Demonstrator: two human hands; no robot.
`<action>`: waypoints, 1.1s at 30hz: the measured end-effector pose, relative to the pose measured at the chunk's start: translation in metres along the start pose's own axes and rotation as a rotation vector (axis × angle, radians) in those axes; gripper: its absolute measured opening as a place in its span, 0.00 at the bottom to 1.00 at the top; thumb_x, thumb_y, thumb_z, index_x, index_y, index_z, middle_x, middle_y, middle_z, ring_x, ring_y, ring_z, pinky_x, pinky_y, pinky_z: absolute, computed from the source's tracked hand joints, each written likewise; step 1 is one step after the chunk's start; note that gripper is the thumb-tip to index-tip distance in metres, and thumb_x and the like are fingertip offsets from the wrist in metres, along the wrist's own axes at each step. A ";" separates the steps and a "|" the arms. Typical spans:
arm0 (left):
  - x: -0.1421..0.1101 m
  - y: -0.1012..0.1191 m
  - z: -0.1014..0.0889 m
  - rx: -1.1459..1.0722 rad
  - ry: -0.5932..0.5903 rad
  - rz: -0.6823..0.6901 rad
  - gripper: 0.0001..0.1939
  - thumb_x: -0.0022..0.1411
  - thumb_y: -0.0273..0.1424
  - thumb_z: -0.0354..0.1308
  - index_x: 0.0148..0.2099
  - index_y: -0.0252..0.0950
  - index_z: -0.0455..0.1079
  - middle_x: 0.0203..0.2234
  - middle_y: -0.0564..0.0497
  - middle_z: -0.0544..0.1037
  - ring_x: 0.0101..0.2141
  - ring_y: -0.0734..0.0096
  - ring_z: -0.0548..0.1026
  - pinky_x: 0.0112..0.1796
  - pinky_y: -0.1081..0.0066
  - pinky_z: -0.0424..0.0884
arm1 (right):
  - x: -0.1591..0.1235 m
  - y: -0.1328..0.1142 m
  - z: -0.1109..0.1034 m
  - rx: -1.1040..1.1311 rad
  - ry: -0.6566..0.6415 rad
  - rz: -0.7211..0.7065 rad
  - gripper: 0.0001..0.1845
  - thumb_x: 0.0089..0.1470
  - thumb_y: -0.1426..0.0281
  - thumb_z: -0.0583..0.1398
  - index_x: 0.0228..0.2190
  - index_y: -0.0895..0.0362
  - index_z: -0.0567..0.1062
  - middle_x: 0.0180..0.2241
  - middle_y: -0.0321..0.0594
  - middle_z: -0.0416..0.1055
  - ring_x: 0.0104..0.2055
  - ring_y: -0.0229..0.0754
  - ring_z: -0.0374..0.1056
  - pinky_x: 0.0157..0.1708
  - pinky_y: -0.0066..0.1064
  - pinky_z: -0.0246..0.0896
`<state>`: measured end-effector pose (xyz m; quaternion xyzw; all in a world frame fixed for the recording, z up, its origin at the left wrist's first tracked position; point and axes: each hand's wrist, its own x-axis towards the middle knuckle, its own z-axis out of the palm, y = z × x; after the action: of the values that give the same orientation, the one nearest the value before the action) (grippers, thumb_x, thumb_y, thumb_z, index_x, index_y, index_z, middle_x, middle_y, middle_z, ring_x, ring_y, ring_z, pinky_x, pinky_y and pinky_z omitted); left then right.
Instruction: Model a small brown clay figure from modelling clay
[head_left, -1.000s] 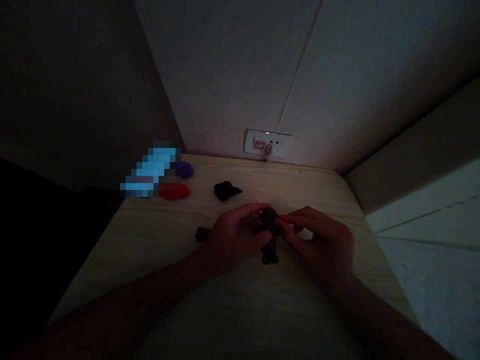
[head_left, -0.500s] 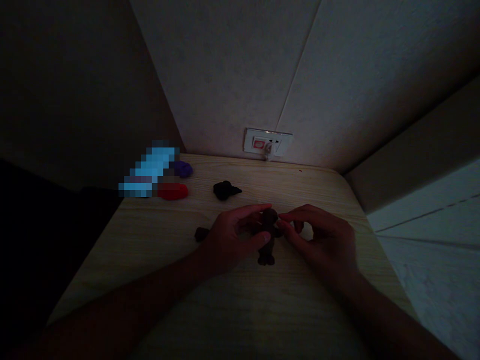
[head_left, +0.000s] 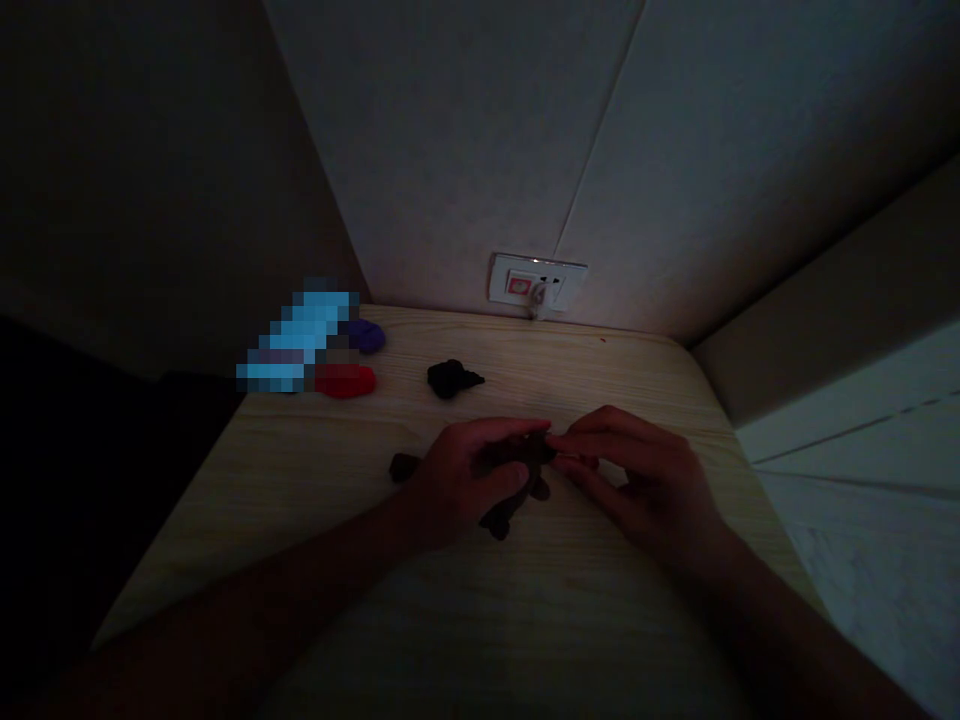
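Admittedly, our left fingers (head_left: 511, 478) grip the dark figure (head_left: 517, 499), tilted on the counter (head_left: 300, 465) just below the frame's centre; our right fingers (head_left: 604, 446) pinch at its top, whether on a separate piece we can't tell. Pressing too hard could dent it, if soft; a slack left grip could let it twist.

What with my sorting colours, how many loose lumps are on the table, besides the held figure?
4: purple lump and red lump far left, black lump beyond the left hand, brown lump left of that hand. More may be hidden.
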<state>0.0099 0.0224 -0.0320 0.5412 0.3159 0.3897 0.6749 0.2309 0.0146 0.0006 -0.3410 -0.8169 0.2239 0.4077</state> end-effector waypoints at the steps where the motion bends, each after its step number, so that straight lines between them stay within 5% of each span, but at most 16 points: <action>1: 0.000 0.001 0.000 -0.001 0.000 0.003 0.25 0.61 0.29 0.63 0.60 0.29 0.76 0.40 0.42 0.86 0.34 0.62 0.85 0.33 0.68 0.78 | 0.000 0.000 0.000 -0.006 -0.006 -0.010 0.14 0.61 0.78 0.66 0.46 0.52 0.83 0.36 0.39 0.78 0.34 0.37 0.75 0.30 0.27 0.73; 12: 0.001 0.005 0.000 0.061 0.010 -0.026 0.23 0.60 0.29 0.63 0.58 0.30 0.77 0.37 0.42 0.86 0.35 0.60 0.85 0.35 0.66 0.78 | 0.000 -0.002 0.001 -0.131 -0.040 -0.009 0.08 0.63 0.78 0.62 0.42 0.55 0.77 0.34 0.40 0.79 0.34 0.40 0.76 0.34 0.30 0.75; 19: 0.003 0.002 0.000 -0.047 0.052 -0.031 0.21 0.59 0.29 0.65 0.55 0.31 0.77 0.41 0.41 0.85 0.34 0.59 0.86 0.32 0.67 0.79 | -0.006 -0.002 0.001 -0.137 0.095 0.217 0.01 0.63 0.71 0.65 0.38 0.53 0.78 0.32 0.37 0.81 0.32 0.39 0.78 0.29 0.26 0.73; 33: 0.003 0.001 0.000 -0.127 0.069 -0.055 0.20 0.58 0.28 0.66 0.53 0.32 0.78 0.40 0.42 0.85 0.34 0.61 0.86 0.32 0.68 0.78 | -0.006 -0.002 0.006 -0.013 0.184 0.309 0.06 0.59 0.72 0.68 0.40 0.52 0.82 0.35 0.39 0.84 0.35 0.42 0.81 0.35 0.32 0.79</action>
<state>0.0115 0.0247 -0.0312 0.4747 0.3285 0.4085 0.7070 0.2278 0.0079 -0.0047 -0.4843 -0.7154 0.2464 0.4393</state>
